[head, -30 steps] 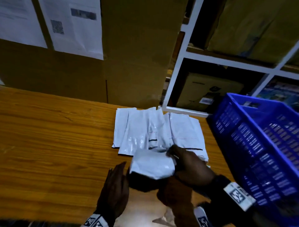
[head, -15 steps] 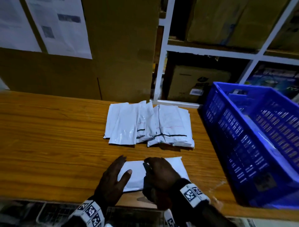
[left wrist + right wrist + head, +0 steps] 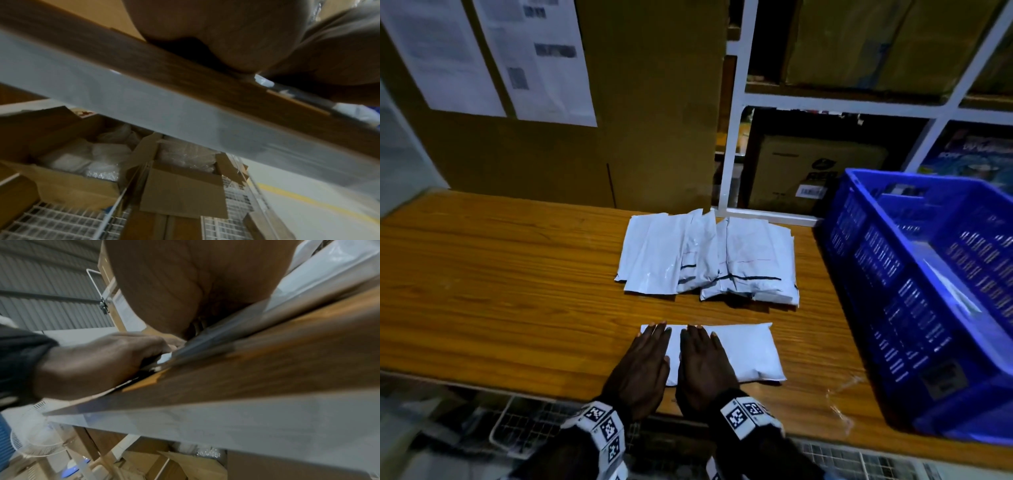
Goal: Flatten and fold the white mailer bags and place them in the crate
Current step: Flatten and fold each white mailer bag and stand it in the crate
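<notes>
Both palms down flat, fingers straight and together: left hand (image 3: pixel 637 368) and right hand (image 3: pixel 703 364) press the white mailer bag (image 3: pixel 748 349), smooth and puffy, at the wooden table (image 3: pixel 500 291)'s near edge. Blue crate (image 3: pixel 928 301) sits at three o'clock.

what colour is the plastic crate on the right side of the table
Blue: the slotted plastic crate on the wooden table shows best in the head view.

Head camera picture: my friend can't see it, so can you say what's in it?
Two hands, the left hand and right hand, press flat on a white mailer bag near the front of a wooden table. Behind it lies a pile of white mailer bags, and a blue crate stands on the right.
</notes>
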